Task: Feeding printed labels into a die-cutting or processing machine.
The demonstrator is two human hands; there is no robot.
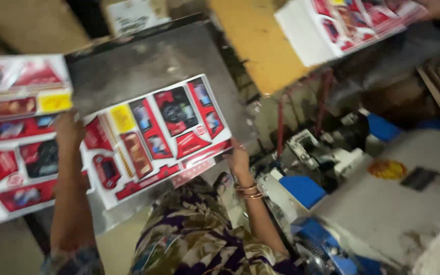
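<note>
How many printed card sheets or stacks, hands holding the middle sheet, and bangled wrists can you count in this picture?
Printed card sheets or stacks: 3 (left stack, middle sheet, far stack)
Hands on the middle sheet: 2 (left hand, right hand)
Bangled wrists: 1 (bangles)
Total: 6

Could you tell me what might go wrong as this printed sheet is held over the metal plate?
1. The sheet is held only at its two ends, left hand and right hand, so it may sag or crease.
2. It lies askew on the plate, so it could sit misaligned.
3. The stack lies close; sheets may snag.
</note>
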